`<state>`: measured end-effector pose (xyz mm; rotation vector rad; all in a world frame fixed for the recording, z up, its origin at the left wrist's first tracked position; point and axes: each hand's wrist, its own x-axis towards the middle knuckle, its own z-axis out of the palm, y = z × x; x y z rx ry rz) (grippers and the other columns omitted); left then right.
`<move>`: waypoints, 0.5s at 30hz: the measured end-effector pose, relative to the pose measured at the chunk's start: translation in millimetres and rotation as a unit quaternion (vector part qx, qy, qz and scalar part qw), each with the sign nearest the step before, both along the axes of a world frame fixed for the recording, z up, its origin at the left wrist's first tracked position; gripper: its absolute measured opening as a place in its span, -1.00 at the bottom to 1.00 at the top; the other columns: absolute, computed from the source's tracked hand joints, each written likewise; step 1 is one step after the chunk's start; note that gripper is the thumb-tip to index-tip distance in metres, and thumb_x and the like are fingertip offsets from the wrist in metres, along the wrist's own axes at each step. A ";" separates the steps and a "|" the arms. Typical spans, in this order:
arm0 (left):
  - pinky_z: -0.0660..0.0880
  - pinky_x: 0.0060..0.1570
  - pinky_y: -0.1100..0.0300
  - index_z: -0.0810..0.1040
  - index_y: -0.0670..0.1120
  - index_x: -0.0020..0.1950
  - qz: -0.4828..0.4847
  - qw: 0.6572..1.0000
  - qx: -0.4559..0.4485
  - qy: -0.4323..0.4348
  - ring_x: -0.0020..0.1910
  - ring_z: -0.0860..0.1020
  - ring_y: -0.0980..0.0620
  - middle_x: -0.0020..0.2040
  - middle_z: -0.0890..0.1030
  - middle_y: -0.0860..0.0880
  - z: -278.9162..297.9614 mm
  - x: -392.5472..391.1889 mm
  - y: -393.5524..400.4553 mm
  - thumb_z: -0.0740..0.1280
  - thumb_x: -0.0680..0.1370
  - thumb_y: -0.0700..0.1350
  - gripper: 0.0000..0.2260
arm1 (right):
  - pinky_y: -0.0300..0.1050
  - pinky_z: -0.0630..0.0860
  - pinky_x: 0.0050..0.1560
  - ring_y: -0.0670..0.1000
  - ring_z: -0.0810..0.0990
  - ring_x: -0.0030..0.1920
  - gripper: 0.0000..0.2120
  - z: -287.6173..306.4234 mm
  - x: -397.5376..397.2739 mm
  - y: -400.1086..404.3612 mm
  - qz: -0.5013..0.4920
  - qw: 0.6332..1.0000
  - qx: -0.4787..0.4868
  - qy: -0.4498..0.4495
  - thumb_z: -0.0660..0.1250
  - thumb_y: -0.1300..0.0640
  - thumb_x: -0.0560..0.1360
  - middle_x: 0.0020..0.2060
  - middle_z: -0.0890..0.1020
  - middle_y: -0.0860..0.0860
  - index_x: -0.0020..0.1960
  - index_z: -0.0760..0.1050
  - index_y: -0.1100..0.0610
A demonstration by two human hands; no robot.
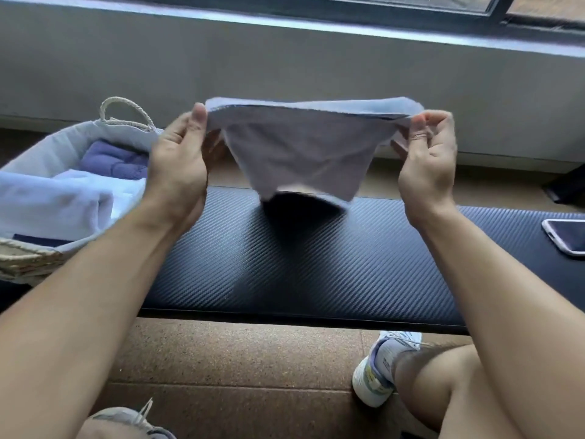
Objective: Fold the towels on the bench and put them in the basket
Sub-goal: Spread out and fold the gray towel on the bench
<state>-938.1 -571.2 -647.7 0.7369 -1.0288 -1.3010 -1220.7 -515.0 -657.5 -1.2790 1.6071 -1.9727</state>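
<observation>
Currently a grey towel (300, 147) is held stretched above the black bench (316, 264), one top corner pinched by the left hand (180, 160), the other by the right hand (427, 166); folded towels (57, 198) are seen in the basket (28, 258).

— What's the towel (297, 153) made of?
— Soft grey-blue cloth, matt, with a fine nap; motion blur hides the weave.
— And the table (316, 264)?
— Black padding with a carbon-weave texture and a slight sheen.
— The basket (28, 258)?
— Rough woven straw, probably, with a pale cloth lining and twisted rope handle.
— The phone (566, 236)?
— Glossy glass screen in a smooth light case.
— The floor (237, 359)?
— Speckled, matt, cork-like tile.
</observation>
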 end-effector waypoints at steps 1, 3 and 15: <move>0.54 0.01 0.26 0.73 0.03 -0.21 0.005 1.000 -0.014 0.001 -0.13 0.65 0.20 -0.18 0.72 0.11 4.0 1.5 1.2 0.16 0.72 -0.12 -0.57 | 0.02 0.61 0.15 -0.03 0.60 -0.02 -0.89 5.1 1.3 4.2 -0.009 1.000 -0.018 0.012 0.18 0.02 0.69 -0.12 0.56 -0.11 -0.02 0.38 -0.04; 0.51 0.07 0.22 0.73 0.10 -0.21 0.041 0.995 -0.051 -0.074 -0.09 0.61 0.18 -0.12 0.70 0.11 0.3 7.8 2.4 0.23 0.70 -0.04 -0.63 | 0.00 0.60 0.16 -0.01 0.65 0.02 -0.89 8.8 -1.5 9.8 -0.048 0.996 -0.011 0.077 0.17 0.01 0.69 -0.10 0.59 -0.10 -0.01 0.38 -0.04; 0.32 0.44 0.23 0.68 0.10 0.07 -0.060 0.845 -0.176 -0.501 0.40 0.46 0.20 0.19 0.66 0.15 -75.5 63.6 54.2 0.27 0.63 0.17 -0.75 | -0.14 0.55 -0.09 -0.15 0.67 -0.23 -0.88 -9.4 -38.7 81.4 0.264 0.639 0.597 0.407 0.47 -0.03 0.53 -0.29 0.71 -0.17 -0.15 0.64 -0.03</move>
